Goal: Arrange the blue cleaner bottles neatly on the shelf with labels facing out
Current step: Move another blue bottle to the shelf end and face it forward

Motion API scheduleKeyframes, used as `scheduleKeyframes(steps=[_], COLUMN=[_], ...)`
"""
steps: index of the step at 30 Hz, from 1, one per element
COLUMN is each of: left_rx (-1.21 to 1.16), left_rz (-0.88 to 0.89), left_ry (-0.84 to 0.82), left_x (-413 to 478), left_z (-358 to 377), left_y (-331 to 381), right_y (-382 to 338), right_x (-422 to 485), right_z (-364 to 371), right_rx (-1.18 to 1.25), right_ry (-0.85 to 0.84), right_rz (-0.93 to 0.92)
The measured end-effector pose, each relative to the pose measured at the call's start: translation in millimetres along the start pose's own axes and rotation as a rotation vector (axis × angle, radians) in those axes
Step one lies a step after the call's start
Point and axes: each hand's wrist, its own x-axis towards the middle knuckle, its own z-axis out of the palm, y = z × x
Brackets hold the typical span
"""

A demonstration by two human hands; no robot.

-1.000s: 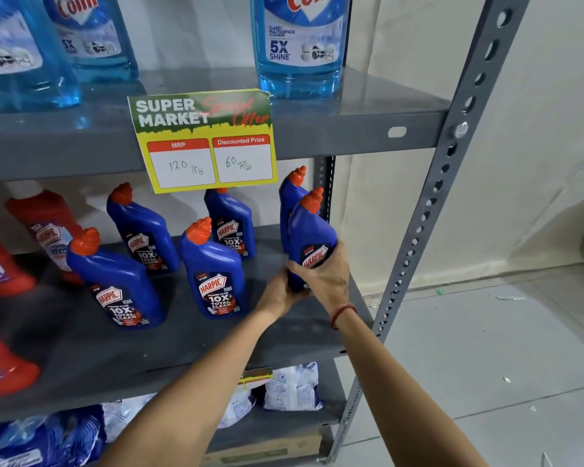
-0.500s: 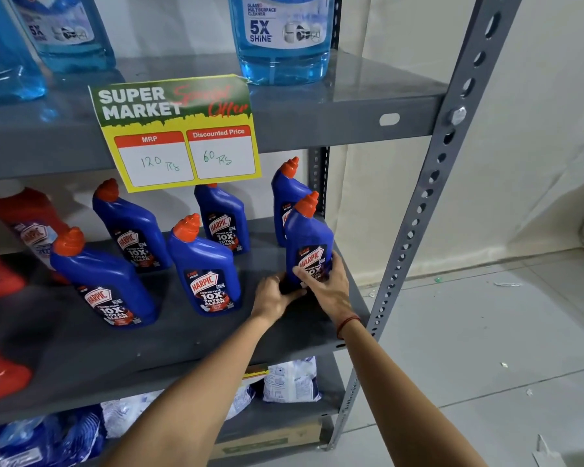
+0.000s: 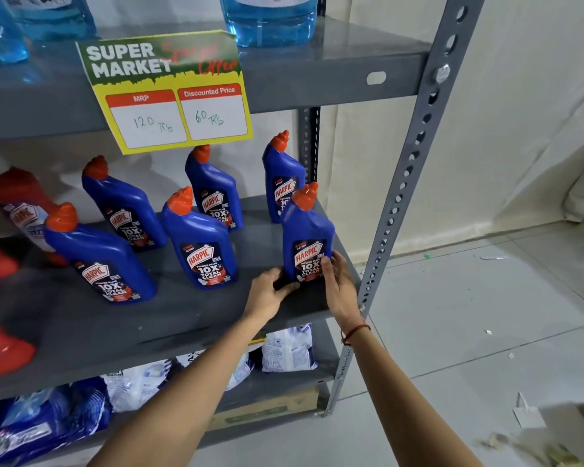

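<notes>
Several blue Harpic cleaner bottles with orange caps stand on the grey middle shelf. The rightmost front bottle stands upright near the shelf's right front corner, label facing out. My left hand touches its base on the left and my right hand grips its lower right side. Behind it stands another blue bottle. More blue bottles stand to the left: a front middle bottle, a front left bottle, a back middle bottle and a back left bottle.
Red Harpic bottles fill the shelf's left end. A yellow price sign hangs from the upper shelf, which holds light blue Colin bottles. The rack's grey post stands right of my hands. White and blue pouches lie on the lower shelf.
The held blue bottle came down onto the shelf and now stands there with more of its label showing. My hands have slid down to its base. The camera has tilted slightly.
</notes>
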Motion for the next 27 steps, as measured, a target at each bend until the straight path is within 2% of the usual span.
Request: scheduleKeyframes(steps=[8, 17, 24, 27], left_rx=[-0.037, -0.039, -0.015, 0.015], left_rz=[0.049, 0.097, 0.071, 0.123], left_ry=[-0.003, -0.005, -0.002, -0.062], left_x=[-24.6, -31.3, -30.0, -32.8], left_z=[-1.3, -1.4, -1.1, -5.7], left_y=[-6.3, -3.6, -7.0, -9.3], right_y=[5.8, 1.1, 0.8, 4.0], right_x=[-27.0, -37.7, -43.1, -52.5], right_z=[0.7, 9.4, 8.8, 14.7], right_rx=[-0.014, 0.01, -0.012, -0.04], right_ry=[0.073, 0.154, 0.173, 0.275], right_rz=[-0.062, -0.044, -0.037, -0.073])
